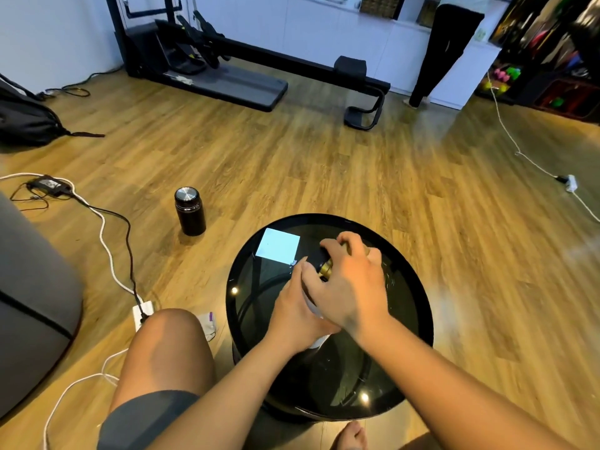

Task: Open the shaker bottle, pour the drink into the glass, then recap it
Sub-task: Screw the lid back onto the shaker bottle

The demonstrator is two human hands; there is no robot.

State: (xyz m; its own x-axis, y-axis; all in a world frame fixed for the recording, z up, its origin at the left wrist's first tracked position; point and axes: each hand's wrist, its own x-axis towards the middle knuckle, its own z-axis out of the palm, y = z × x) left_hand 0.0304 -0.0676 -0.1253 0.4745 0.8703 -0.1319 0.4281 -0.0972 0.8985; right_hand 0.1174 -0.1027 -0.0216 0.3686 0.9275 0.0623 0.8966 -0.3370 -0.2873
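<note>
Both hands are over the round black glass bench [418,306], close together. The left hand [293,315] is wrapped round the body of the shaker bottle [316,342], its fingers clenched on it; only a small pale part of the bottle shows under the wrist and betw. the two hands. The right hand [349,280] lies over the top of the bottle, fingers curled around the dark cap [324,253]. A gold-coloured ring or neck part [325,268] is visible just below the cap, in the gap betw. thumb and index. Whether the cap is tight or already loose, I cannot tell. The bottle seems tilted a bit away from the person, but most of it is hidden by the hands.

On the bench, just left of the hands, lies a white square paper [277,245]. The glass is not clearly visible; it may be behind the right hand.

On the wood floor [324,164], left of the bench and well apart, a black flask w/ metal lid [190,211] stands upright. The person's bare knee [168,345] is at the bench's left edge.
</note>
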